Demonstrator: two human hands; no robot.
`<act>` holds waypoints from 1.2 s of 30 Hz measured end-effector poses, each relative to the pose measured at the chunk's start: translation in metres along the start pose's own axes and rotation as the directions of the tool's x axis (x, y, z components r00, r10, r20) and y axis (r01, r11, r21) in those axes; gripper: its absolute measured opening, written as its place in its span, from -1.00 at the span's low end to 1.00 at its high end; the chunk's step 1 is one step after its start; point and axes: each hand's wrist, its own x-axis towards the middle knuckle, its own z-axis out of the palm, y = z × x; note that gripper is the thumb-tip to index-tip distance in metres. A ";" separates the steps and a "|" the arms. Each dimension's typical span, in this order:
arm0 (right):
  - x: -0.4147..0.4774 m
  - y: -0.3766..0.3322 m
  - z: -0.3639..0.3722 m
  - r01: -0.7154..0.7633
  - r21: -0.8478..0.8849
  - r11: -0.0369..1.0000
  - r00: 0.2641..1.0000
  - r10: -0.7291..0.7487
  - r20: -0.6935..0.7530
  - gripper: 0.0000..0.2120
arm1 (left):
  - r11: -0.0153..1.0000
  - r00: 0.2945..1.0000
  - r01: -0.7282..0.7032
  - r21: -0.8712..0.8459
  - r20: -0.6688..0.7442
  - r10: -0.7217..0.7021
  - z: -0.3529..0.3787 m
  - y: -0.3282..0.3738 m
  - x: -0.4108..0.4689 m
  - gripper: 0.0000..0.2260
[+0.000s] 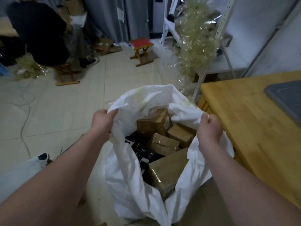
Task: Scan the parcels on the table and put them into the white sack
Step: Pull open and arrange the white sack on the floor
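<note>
The white sack stands open on the floor beside the wooden table. My left hand grips the sack's left rim. At the right rim, my right hand has its fingers curled round the white fabric. Inside the sack lie several brown cardboard parcels, one large box nearest me, and some black packets under them. The part of the tabletop in view carries no parcels.
A grey mat lies on the table at the right edge. A red-topped folding stool stands on the tiled floor ahead. A person in dark clothes sits at the far left. White metal shelving with crinkled cellophane stands behind the sack.
</note>
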 end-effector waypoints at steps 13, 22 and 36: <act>-0.027 0.043 -0.001 0.037 -0.473 0.880 0.953 0.112 0.283 -0.84 | 0.755 0.980 -0.195 0.626 0.153 0.127 -0.017 -0.041 -0.015 -0.85; -0.017 0.008 0.006 0.147 -0.448 0.882 0.971 -0.042 0.235 -0.74 | 0.960 0.996 -0.070 0.272 0.076 0.051 0.004 0.004 -0.011 -0.86; -0.029 0.097 0.007 0.133 -0.865 0.483 0.785 0.481 0.389 -0.69 | 0.544 0.984 -0.078 0.835 0.151 -0.092 -0.019 -0.087 0.006 -0.80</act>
